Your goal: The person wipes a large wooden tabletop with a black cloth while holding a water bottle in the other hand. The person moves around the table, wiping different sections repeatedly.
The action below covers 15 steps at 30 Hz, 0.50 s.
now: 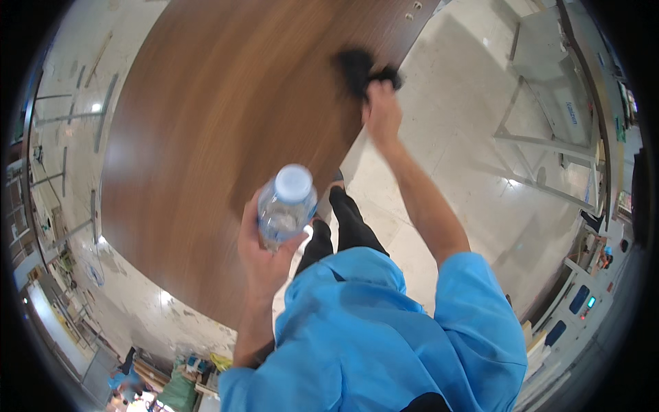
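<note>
I have the left hand (264,268) wrapped around a clear plastic bottle (280,218), its thumb on one side and its fingers clamped on the other, so the grip looks firm to me. The bottle has a white cap (294,182) pointing up toward my camera, and I see it in front of the near part of a big brown wooden board (185,151); I can't tell from this angle how high above the board it is held. The right hand (383,113) is farther out, at the end of an outstretched arm, by the board's right edge. Its fingers are curled together on a black bundle (355,70), part of which spreads over the wood. Blur smears that bundle, so I can't make out what it is or exactly where the fingertips sit. The two hands are well apart. Near the board's far right corner I make out a few small holes (413,10). Below, I see a blue shirt (371,329) and black trousers (353,223), with the feet near the board's edge. Pale floor (439,144) shows on the right, with a light metal frame (542,143) standing on it, and farther down that side is a control panel (573,312) with a lit screen.
</note>
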Tool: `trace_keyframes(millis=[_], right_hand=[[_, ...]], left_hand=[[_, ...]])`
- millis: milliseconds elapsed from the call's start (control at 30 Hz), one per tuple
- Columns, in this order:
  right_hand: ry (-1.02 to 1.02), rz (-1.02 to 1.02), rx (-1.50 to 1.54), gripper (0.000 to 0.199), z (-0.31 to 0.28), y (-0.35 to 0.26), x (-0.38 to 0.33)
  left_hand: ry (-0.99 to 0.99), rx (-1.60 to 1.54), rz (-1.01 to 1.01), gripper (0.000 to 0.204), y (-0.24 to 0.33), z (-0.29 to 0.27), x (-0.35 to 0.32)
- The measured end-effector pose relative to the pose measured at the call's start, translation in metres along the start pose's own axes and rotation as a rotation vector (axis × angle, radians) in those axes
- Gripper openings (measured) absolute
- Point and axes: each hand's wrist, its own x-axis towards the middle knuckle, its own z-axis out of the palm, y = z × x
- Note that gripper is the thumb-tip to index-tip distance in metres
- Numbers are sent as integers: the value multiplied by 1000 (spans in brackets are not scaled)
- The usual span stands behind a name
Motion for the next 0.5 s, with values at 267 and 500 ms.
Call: trace_keyframes(millis=[267,500], right_hand=[[-152,-11,12,35,-7,64,88],[-756,-165,-14,35,-43,21,42]], left_hand=[[143,70,-67,77,-9,-16,2],[189,-22,-44,82,1,-13,-9]])
